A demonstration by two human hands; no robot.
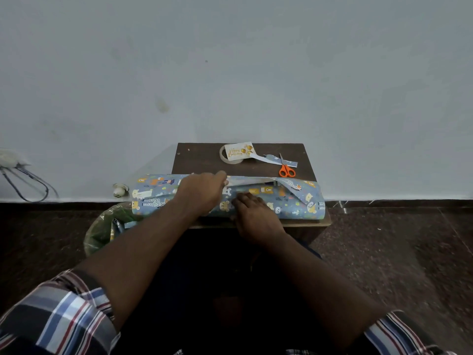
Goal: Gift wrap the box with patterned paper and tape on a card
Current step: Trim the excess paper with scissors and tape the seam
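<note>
Person sits at a small dark table point(204, 160) against a pale wall point(230, 60). The box is wrapped over by blue animal-print paper point(158, 196), which spans the near half of the table and overhangs both sides; the box itself is hidden under it.

Left hand point(202, 192) lies on top of the paper, fingers reaching away toward the far paper edge, where a pale flap point(248, 181) starts right at its fingertips. Whether they pinch that edge or just press it, cannot tell.

Right hand point(252, 213) is just beside the left, nearer the person, fingers bent and pressing down on the paper; it grips nothing visible.

Beyond the left fingertips: a tape roll point(225, 156) with a "Happy Birthday" card point(239, 150) resting on it. To the right of those, a cut paper strip point(271, 160) and orange-handled scissors point(286, 168) lying across it.

Left of the table, on the dark floor point(396, 252), a bin with a green bag point(102, 229) holds paper scraps. Plaid sleeves point(58, 319) are rolled up.
</note>
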